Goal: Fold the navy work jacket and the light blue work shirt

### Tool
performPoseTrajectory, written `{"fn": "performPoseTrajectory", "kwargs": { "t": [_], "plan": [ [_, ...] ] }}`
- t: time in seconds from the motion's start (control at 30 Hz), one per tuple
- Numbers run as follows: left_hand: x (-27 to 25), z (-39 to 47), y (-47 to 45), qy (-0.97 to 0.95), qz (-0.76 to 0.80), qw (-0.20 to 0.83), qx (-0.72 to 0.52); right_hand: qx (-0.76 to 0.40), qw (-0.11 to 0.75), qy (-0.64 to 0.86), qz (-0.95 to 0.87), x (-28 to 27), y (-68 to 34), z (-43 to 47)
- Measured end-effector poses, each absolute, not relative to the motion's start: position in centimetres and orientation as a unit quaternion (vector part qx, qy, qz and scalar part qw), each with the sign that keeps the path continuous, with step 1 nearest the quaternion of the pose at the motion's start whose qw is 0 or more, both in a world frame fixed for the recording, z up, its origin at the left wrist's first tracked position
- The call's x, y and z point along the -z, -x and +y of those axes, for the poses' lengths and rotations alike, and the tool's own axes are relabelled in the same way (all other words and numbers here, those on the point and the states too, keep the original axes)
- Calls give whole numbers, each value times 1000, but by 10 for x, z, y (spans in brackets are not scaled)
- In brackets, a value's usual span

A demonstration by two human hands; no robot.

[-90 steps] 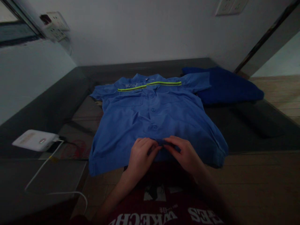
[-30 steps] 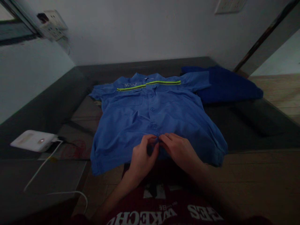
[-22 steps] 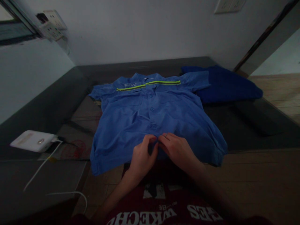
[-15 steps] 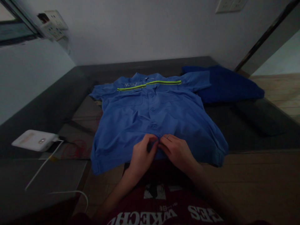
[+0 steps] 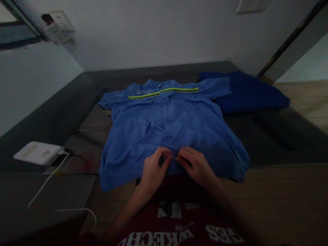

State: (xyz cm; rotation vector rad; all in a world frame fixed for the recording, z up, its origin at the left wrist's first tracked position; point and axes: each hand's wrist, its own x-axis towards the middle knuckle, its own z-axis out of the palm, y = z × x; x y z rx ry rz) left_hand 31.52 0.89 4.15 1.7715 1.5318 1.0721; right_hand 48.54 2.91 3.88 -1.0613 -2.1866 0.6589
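Note:
A blue short-sleeved work shirt lies spread front side up, its collar toward the wall and a yellow-green stripe across the chest. Buttons run down the middle placket, fastened along the part I can see. At the lower end of the placket, my left hand pinches the shirt's edge between thumb and fingers. Close beside it on the right, my right hand also pinches the fabric, with a ring on one finger. Whatever button sits between the fingertips is hidden.
A folded darker blue cloth lies at the right, partly under the shirt's sleeve. On the left, a white power bank with a white cable rests on the dark surface. Wall sockets are at the back left.
My right hand has shifted slightly to the right, so the gap between my fingertips is a little wider. The shirt lies as before.

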Motion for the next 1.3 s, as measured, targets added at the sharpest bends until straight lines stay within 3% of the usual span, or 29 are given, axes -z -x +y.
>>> {"fn": "performPoseTrajectory", "kwargs": {
  "t": [0.5,1.03,1.3],
  "plan": [
    [-49,6,-315,-669,569,317,-358,-393,378,426,-722,-40,-480,30],
    [-45,7,-316,-649,545,354,-395,-380,367,426,-734,-40,-478,32],
    [-43,8,-317,-611,548,396,-413,-428,383,426,-699,-40,-478,33]
  ]
}}
